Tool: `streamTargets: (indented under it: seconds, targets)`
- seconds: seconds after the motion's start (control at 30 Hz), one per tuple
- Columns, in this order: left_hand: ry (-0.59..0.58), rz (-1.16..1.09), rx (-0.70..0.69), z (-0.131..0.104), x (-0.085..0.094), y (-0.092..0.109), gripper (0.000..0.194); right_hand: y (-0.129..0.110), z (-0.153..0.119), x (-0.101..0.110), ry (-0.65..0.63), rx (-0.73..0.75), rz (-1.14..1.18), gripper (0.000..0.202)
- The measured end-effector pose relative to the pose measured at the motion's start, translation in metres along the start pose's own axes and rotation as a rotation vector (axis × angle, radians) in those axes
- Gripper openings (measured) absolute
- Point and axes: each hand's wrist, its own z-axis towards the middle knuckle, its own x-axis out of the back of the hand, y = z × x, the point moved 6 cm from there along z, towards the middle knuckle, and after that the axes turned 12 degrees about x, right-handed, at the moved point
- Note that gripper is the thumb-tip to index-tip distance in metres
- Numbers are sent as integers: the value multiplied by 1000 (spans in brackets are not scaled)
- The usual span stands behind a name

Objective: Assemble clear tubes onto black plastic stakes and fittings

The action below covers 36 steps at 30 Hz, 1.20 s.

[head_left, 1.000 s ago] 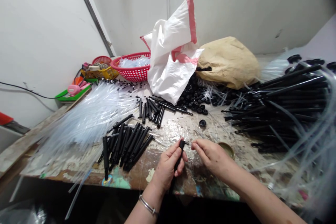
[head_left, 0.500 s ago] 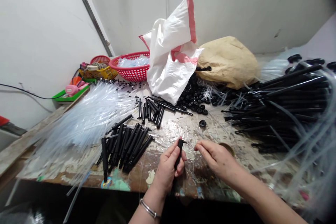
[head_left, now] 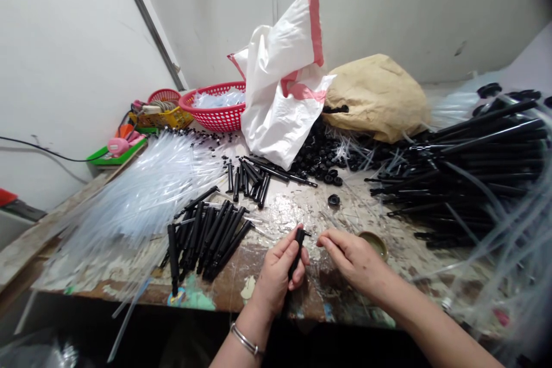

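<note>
My left hand (head_left: pixel 272 273) is closed around a short black plastic tube (head_left: pixel 297 252), held tilted upward near the table's front edge. From the tube's top end a small thin spout points to the right. My right hand (head_left: pixel 354 259) is in a pinch just right of that spout, its fingertips apart from it. Whatever lies between those fingertips is too small or hidden to make out. Behind the right wrist a small round dish (head_left: pixel 381 243) is partly covered. Left of my hands lies a pile of similar black tubes (head_left: pixel 219 236), and a loose black ring (head_left: pixel 333 200) sits beyond them.
Clear thin plastic tubes (head_left: pixel 142 201) spread across the left side. Long black tubes (head_left: pixel 470 178) and clear hoses (head_left: pixel 517 253) heap up on the right. Behind stand a red basket (head_left: pixel 215 118), a white sack (head_left: pixel 280 98), a brown bag (head_left: pixel 379 98) and many black rings (head_left: pixel 321 152).
My left hand and the black tube have shifted very slightly right, and my right fingertips slightly left, narrowing the gap between them. The camera view has moved a little.
</note>
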Motion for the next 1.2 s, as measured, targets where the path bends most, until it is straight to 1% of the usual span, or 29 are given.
streamTargets:
  seconds: [0.27,0.5,0.73,0.93,1.03,1.13,1.2]
  targets:
    - [5,12,5,-1,0,-1,47,-2,1,0,4,5,-5,24]
    - [-8,70,14,0,0,-4,46,0,0,-4,-21,5,-22,26]
    - [-48,25,86,0,-2,-6,49,-1,3,-7,-24,19,-12,28]
    - [-71,34,106,1,-3,-7,48,1,3,-8,-27,21,25,30]
    - [-25,85,72,-1,-2,-8,54,6,3,-11,-6,7,51,32]
    - [69,209,-26,-6,-1,-6,58,10,5,-15,0,1,86,34]
    - [151,297,-110,-12,1,0,56,11,5,-13,45,-11,103,34]
